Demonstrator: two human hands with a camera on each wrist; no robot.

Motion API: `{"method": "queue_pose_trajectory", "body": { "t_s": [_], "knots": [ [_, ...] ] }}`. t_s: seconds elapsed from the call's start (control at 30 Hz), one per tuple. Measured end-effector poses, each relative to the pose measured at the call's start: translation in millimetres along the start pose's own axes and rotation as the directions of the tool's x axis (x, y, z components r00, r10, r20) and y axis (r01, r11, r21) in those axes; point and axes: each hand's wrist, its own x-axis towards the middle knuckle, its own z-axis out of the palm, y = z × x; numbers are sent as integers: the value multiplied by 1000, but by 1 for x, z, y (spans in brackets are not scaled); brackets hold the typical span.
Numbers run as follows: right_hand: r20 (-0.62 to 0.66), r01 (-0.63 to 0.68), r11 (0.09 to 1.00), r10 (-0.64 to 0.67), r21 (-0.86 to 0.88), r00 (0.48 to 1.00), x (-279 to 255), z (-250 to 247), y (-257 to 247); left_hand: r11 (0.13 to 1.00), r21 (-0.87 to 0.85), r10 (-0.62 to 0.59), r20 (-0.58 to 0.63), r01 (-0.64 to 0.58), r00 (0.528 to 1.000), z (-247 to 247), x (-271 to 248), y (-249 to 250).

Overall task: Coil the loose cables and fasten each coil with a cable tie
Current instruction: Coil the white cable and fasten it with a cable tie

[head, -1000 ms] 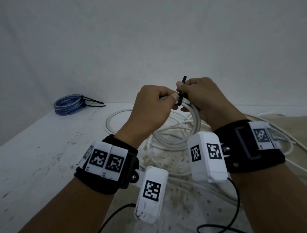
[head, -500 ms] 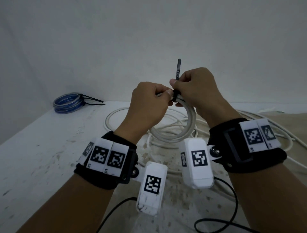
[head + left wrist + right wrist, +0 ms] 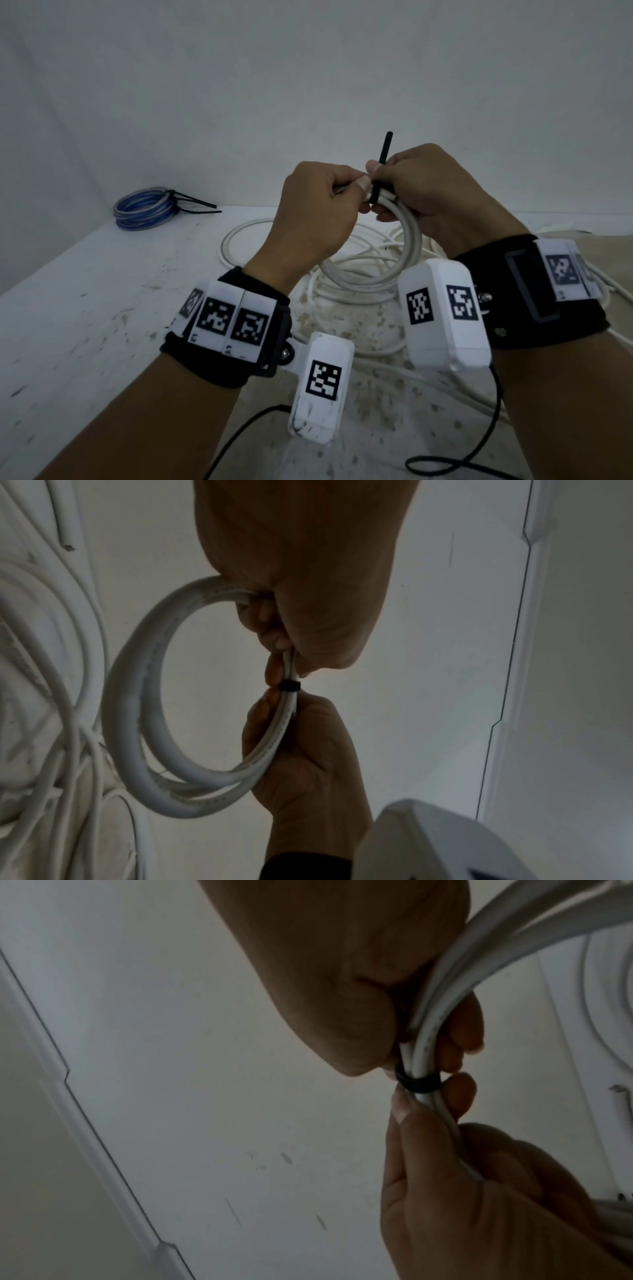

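Observation:
A white cable coil (image 3: pixel 407 250) hangs in the air between both hands above the table. My left hand (image 3: pixel 356 186) grips the coil's top strands in a fist. A black cable tie (image 3: pixel 384 154) is looped round those strands, and its tail sticks up past my right hand (image 3: pixel 376 176), which pinches the tie at the loop. In the left wrist view the tie's band (image 3: pixel 289 686) sits snug on the coil (image 3: pixel 137 710) between the two hands. The right wrist view shows the same band (image 3: pixel 418 1081) round the strands (image 3: pixel 455 969).
A blue cable coil (image 3: pixel 145 209) with two black ties lies at the table's far left by the wall. Loose white cables (image 3: pixel 246 236) sprawl on the stained white table (image 3: pixel 85 325) under and to the right of my hands. Black wrist-camera leads (image 3: pixel 479 455) trail near the front.
The tie's tail stood out only as a short stub a second ago and now shows much longer above my right hand. Both hands stay on the coil, nearly in place.

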Motion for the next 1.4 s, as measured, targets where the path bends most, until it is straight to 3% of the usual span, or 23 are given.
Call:
{"method": "queue_pose_trajectory", "body": {
  "t_s": [0.17,0.37,0.5,0.67,0.8,0.9,1.4],
  "knots": [
    [96,-230,955,215,187,972,-5,0,1,996,44,83,-9,-83,996,3,-4,-2],
    [160,-314,906,278,284,947,-6,3,2,981,115,162,-22,-159,987,2,-3,-6],
    [92,-203,951,187,231,978,-6,7,3,991,101,95,-19,-92,995,-1,-1,-6],
    [118,-124,958,96,259,988,-4,2,-2,998,46,-51,-52,53,997,-7,6,-5],
    [44,-23,994,18,111,999,-3,9,0,994,104,-39,-46,44,998,-6,3,-4],
    [33,-44,995,42,85,999,-3,9,-1,994,110,0,-41,5,999,-5,2,-3],
    [76,-179,927,163,329,984,-13,20,-4,980,155,138,-74,-126,988,-4,2,-6]
  ]
}}
